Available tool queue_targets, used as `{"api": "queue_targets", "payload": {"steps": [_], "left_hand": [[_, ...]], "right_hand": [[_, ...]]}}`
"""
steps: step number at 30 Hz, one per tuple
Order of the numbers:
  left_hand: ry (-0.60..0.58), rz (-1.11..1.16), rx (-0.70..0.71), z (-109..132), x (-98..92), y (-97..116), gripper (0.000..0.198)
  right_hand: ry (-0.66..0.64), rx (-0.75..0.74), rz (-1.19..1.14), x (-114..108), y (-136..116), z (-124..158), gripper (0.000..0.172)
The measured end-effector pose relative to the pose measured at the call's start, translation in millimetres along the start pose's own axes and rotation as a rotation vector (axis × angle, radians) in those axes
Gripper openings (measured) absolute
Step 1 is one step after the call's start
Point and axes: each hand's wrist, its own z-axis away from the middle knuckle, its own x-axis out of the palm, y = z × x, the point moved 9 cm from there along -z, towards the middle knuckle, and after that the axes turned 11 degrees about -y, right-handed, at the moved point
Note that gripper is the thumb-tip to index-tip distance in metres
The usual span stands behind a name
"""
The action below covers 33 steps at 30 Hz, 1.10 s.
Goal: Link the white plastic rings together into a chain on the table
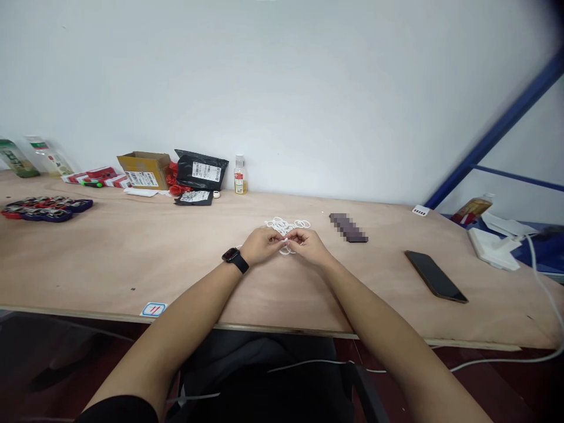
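A loose tangle of white cord (278, 224) lies in loops on the wooden table, just beyond and between my hands. My left hand (261, 245), with a black watch (235, 258) on the wrist, pinches the cord between thumb and fingertips. Facing it, my right hand (314, 247) is closed in a pinch on the same small white piece. The fingertips of both hands almost meet. Part of the cord hangs in a loop below them, and the exact bit between the fingers is mostly hidden.
At the right lie a phone (436, 276), a blurred-out dark item (349, 228) and a white power strip (491, 249). Along the wall stand a small bottle (240, 175), a black parcel bag (202, 170) and a cardboard box (145, 169). Red-and-blue cases (46, 208) sit far left.
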Motion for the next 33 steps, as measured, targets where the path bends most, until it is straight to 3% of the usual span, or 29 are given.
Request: {"api": "queue_targets", "payload": {"steps": [6,17,21,24,28,33], "left_hand": [[0.026,-0.055,0.061,1,-0.3,5,0.02],[-0.029,-0.08,0.077,-2,7.0,11,0.019],[-0.046,-0.145,-0.046,-2,-2.0,-7,0.022],[-0.153,-0.236,-0.098,-1,0.9,-22,0.027],[-0.275,-0.338,-0.127,0,11.0,-35,0.031],[-0.344,-0.304,-0.115,4,20.5,-35,0.023]], "right_hand": [[0.031,0.026,0.03,-2,-2,1,0.019],[0.105,-0.029,0.099,-9,0,-2,0.02],[0.139,-0.02,0.124,-21,8,-3,0.029],[0.177,0.065,0.284,-38,16,0,0.03],[0.05,0.203,0.471,-48,30,2,0.026],[-0.085,0.317,0.473,-55,42,7,0.026]]}}
